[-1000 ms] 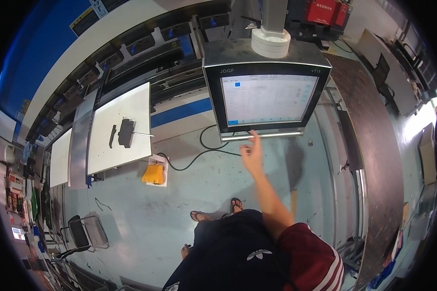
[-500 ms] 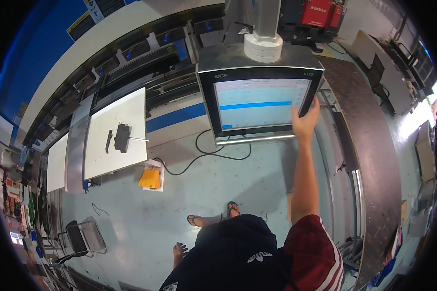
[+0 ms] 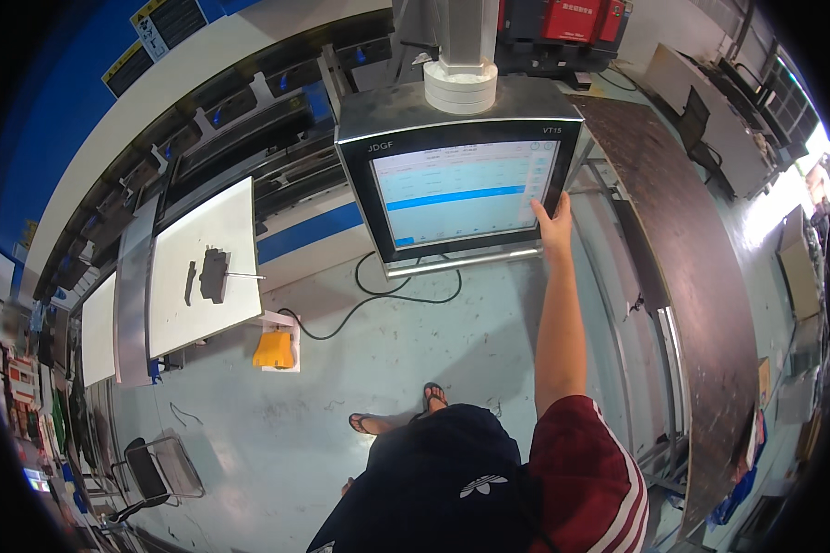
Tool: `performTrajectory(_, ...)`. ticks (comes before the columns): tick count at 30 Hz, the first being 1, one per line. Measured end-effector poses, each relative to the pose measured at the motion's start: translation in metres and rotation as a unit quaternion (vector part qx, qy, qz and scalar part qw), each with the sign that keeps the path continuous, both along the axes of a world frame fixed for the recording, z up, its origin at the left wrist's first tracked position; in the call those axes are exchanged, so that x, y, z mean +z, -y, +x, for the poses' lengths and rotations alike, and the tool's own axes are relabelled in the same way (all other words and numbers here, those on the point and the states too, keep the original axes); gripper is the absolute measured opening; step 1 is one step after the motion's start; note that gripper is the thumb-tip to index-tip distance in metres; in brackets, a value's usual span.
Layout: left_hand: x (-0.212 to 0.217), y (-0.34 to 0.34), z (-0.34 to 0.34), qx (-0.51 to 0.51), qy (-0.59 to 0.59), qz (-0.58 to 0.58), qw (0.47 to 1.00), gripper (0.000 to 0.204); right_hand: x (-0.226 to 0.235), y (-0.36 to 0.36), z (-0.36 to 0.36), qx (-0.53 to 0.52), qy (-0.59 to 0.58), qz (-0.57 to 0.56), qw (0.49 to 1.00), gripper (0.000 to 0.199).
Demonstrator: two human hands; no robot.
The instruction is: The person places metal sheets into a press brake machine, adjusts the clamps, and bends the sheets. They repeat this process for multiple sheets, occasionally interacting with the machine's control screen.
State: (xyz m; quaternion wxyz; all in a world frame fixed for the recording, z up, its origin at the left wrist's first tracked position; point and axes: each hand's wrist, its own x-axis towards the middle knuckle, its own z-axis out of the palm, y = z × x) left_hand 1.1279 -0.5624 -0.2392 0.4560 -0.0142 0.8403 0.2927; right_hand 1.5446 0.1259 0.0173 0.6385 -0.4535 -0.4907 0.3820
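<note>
At the control panel (image 3: 461, 184), right hand (image 3: 555, 226) has moved from the bottom edge to the right bezel, fingers flat on the frame, probably gripping it, no longer tapping the screen. Left hand out of view. Yellow foot pedal (image 3: 275, 350) sits untouched on floor.

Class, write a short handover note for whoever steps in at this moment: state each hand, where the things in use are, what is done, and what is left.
Right hand: raised, fingers on the right edge of the grey-framed touchscreen panel; whether it has a grip or only touches is unclear.
Left hand: out of view.
Panel hangs from a grey column; its screen is lit, showing a blue bar.
White worktable to the left holds dark flat metal pieces, untouched.
Orange foot pedal on the floor, not pressed; feet stand clear of it.
</note>
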Motion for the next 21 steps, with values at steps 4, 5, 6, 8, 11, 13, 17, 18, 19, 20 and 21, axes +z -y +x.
performTrajectory(4,0.003,0.004,0.0,-0.005,-0.001,0.001,1.0,0.064,0.002,0.0,-0.004,-0.032,0.018,0.011,0.999,0.07)
performTrajectory(5,0.004,0.003,-0.001,-0.006,-0.002,0.003,1.0,0.064,0.002,0.004,-0.007,-0.053,0.021,0.018,0.998,0.071)
performTrajectory(6,0.005,0.002,-0.002,-0.006,-0.003,0.008,1.0,0.064,0.001,0.009,-0.012,-0.066,0.025,0.016,0.997,0.071)
performTrajectory(8,0.008,-0.002,-0.005,-0.006,-0.001,0.02,1.0,0.064,-0.003,0.026,-0.03,-0.155,0.086,0.03,0.984,0.071)
performTrajectory(11,0.01,-0.011,-0.01,-0.005,0.001,0.043,0.999,0.064,-0.009,0.066,-0.077,-0.273,0.225,-0.002,0.935,0.069)
performTrajectory(13,0.011,-0.016,-0.012,0.005,0.004,0.057,0.998,0.065,-0.006,0.091,-0.12,-0.203,0.24,0.079,0.946,0.066)
performTrajectory(17,0.008,-0.019,-0.015,-0.011,0.002,0.062,0.998,0.064,0.017,0.118,-0.183,0.042,0.263,0.093,0.959,0.067)
performTrajectory(18,0.008,-0.018,-0.015,-0.046,-0.008,0.035,0.998,0.064,0.024,0.12,-0.193,0.043,0.279,0.085,0.955,0.069)
performTrajectory(19,0.006,-0.017,-0.015,-0.039,-0.003,0.053,0.998,0.064,0.03,0.121,-0.201,0.044,0.293,0.09,0.951,0.07)
performTrajectory(20,0.005,-0.014,-0.015,-0.046,-0.002,0.048,0.998,0.064,0.034,0.12,-0.206,0.044,0.3,0.109,0.947,0.072)
performTrajectory(21,0.004,-0.012,-0.014,-0.053,-0.007,0.007,0.999,0.064,0.037,0.119,-0.209,0.036,0.301,0.102,0.948,0.073)
